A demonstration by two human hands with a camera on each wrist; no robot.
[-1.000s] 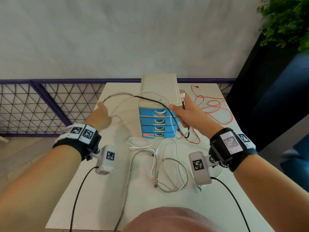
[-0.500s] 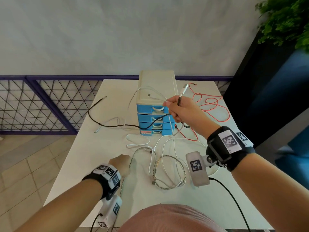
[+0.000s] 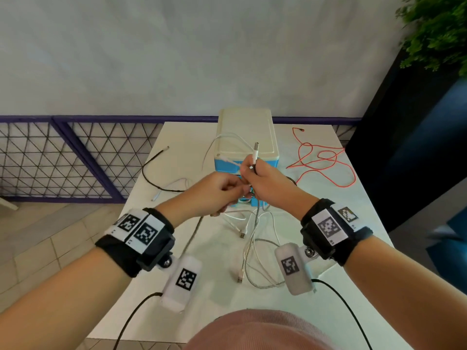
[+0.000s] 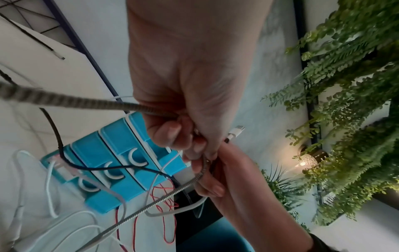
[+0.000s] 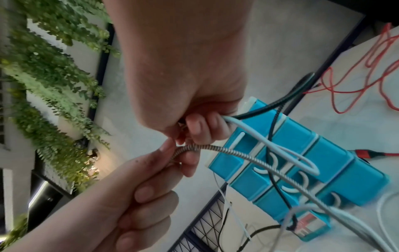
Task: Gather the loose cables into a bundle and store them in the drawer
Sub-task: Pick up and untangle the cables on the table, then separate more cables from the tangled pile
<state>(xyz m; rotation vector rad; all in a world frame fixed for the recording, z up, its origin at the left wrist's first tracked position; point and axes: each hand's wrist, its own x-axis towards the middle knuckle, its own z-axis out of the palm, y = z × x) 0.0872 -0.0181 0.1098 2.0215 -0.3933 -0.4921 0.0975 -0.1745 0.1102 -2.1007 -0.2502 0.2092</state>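
A white table [image 3: 192, 137] is shown, with a small drawer unit [image 3: 246, 132] set at its far middle; the blue drawer fronts [image 4: 112, 153] are all seen closed. A red cable [image 3: 326, 160] is spread in loose loops on the table to the right of the unit, well apart from both hands. A black cable [image 3: 149, 175] is laid to the left of the unit, and white cables [image 3: 255, 251] are tangled on the table in front of it. The left hand [image 3: 214, 190] and right hand [image 3: 267, 183] are raised together in front of the drawers, touching. A braided metal-sheathed cable [image 4: 86, 102] is pinched in the curled left fingers [image 4: 170, 133]. Several cable ends are clenched in the right fist, a white plug [image 3: 255, 152] being held upright above it.
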